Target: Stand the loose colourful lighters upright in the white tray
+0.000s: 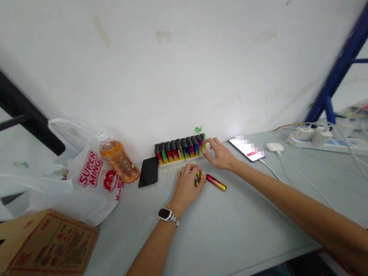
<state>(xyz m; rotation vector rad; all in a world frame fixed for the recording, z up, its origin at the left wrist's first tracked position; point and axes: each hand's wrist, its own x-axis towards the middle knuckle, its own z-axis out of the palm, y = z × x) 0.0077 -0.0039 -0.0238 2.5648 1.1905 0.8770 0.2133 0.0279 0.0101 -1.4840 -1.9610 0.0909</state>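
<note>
Several colourful lighters [181, 151] with black tops stand upright in tight rows in a shallow white tray [182, 161] against the wall. At the tray's right end, my right hand [219, 155] has its thumb and index finger curled round the last lighter [204, 140]; the fingers partly cover it. My left hand [187, 184], with a watch [165, 213] on its wrist, rests on the table before the tray. Its fingers curl over yellowish lighters [198, 179], largely hidden beneath them. Between the hands lies a single red and gold lighter [216, 182].
Left of the tray are a dark phone [148, 172], a bottle of orange drink [118, 158], a white plastic bag [89, 183] and a cardboard box [45, 249]. To the right lie a lit phone [247, 148], a white earbud case [275, 147], cables and a power strip [339, 146].
</note>
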